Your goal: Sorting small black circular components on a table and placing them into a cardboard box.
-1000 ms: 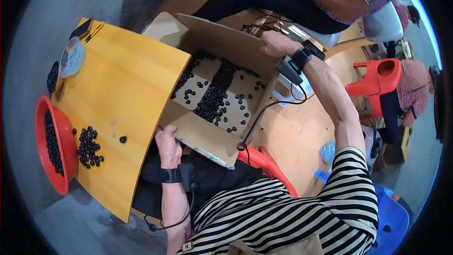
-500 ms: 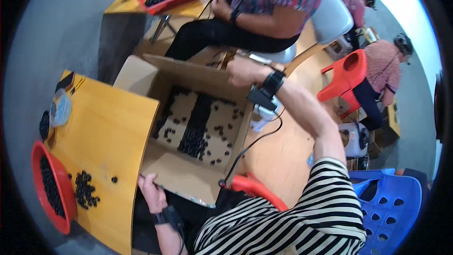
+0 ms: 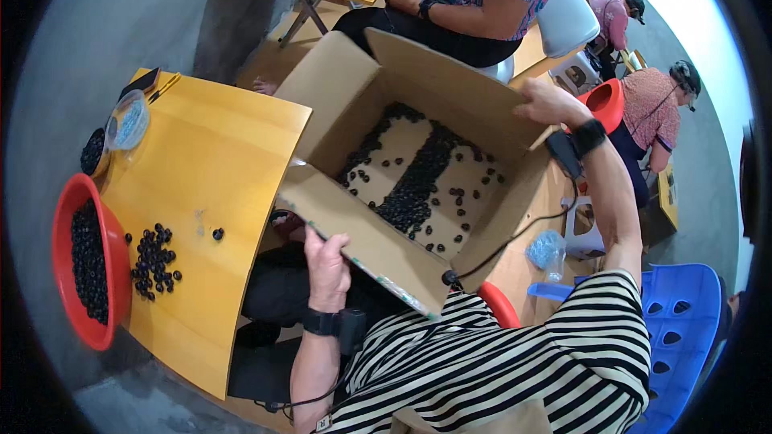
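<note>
An open cardboard box (image 3: 515, 207) is tilted in front of me, to the right of the yellow table. Inside, small shiny black round pieces (image 3: 420, 173) lie in a thick band across the bottom, with others scattered around it. My left hand (image 3: 328, 267) grips the edge of the near flap (image 3: 371, 243), thumb on top and fingers underneath. At the far right corner, my right hand (image 3: 552, 103) is closed on the upper edge of the box, its fingertips partly hidden.
On the yellow table (image 3: 209, 133) are a red bowl (image 3: 121, 273) of black pieces, a loose pile (image 3: 155, 261), a clear tub (image 3: 131, 123) and a yellow cutter (image 3: 165, 87). A seated person (image 3: 490, 0) is just beyond the box. A blue chair (image 3: 679, 313) stands at right.
The box has shifted right, away from the table, with both hands still on it. My right hand has moved farther right. The whole view has shifted too.
</note>
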A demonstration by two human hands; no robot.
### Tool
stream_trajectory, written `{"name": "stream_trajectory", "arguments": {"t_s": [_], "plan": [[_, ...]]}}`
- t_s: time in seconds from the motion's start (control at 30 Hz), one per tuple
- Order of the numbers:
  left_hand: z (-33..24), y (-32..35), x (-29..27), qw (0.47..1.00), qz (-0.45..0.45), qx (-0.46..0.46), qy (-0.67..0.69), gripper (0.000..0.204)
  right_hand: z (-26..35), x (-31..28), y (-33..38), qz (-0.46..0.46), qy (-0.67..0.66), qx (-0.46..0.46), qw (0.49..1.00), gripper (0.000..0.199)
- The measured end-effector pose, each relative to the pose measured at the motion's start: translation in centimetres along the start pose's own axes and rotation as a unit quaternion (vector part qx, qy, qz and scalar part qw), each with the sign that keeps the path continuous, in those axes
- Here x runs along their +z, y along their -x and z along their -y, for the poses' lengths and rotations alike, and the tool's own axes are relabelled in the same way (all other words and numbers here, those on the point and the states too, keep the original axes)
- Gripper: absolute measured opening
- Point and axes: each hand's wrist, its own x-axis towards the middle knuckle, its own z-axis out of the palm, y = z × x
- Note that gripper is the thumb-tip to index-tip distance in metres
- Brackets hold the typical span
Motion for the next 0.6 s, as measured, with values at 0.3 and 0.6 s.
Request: {"name": "stream_trajectory", "arguments": {"t_s": [0.3, 0.6], "plan": [[3.6, 0.8, 3.2, 0.999, 0.047, -0.015, -0.002, 0.059, -6.3, 0.8, 7.5, -0.078, -0.043, -0.044, 0.995, 0.031], [1.7, 3.5, 8.9, 0.991, 0.1, 0.032, -0.087, 0.077, -13.2, 2.8, 12.9, -0.101, -0.207, 0.058, 0.972, 0.035]]}}
